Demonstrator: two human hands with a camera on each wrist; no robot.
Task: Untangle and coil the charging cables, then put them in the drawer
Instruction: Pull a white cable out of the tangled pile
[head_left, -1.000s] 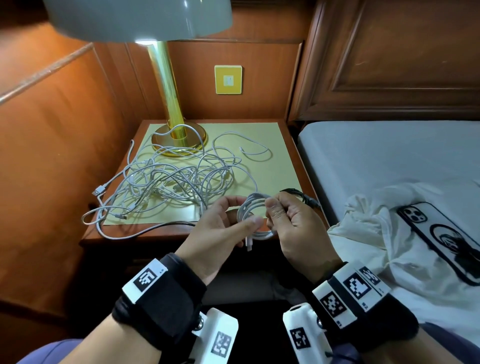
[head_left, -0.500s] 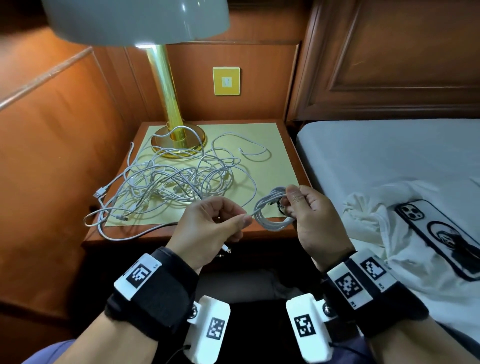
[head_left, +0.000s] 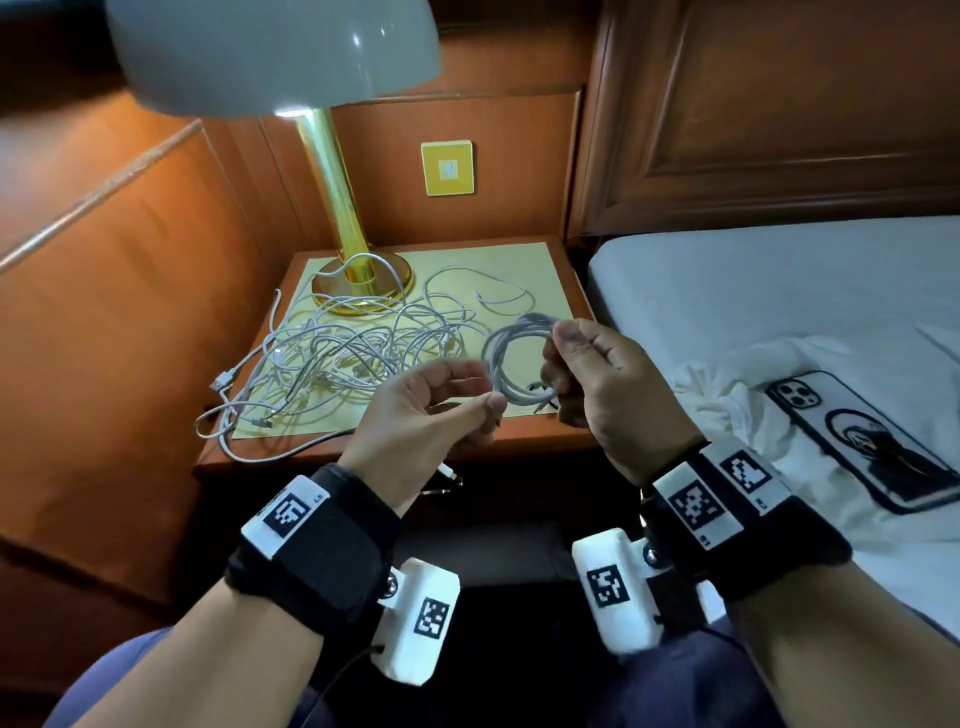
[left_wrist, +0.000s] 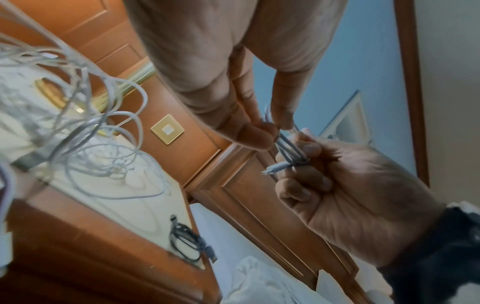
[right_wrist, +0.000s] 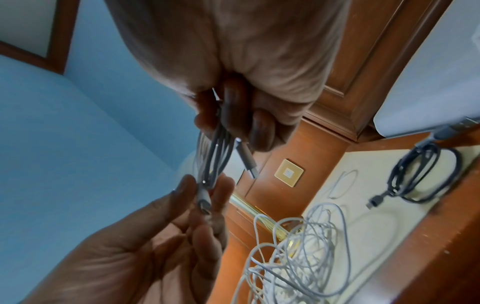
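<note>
While both hands (head_left: 519, 384) pinch a coiled cable (head_left: 511, 364), tangled cables (head_left: 337, 353) cover the wood-panelled nightstand (head_left: 550, 260).

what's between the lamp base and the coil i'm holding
In the head view, the tangled pile of white cables lies on the nightstand between the lamp base and the coiled cable held up by both hands.

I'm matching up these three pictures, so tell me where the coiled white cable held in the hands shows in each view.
Head: coiled white cable at centre, between the left hand and right hand.
Left wrist: right of centre, seen edge-on, pinched by both hands.
Right wrist: centre, hanging from the right hand, its plug end pinched by the left hand.
Shared landmark: yellow wall plate.
</note>
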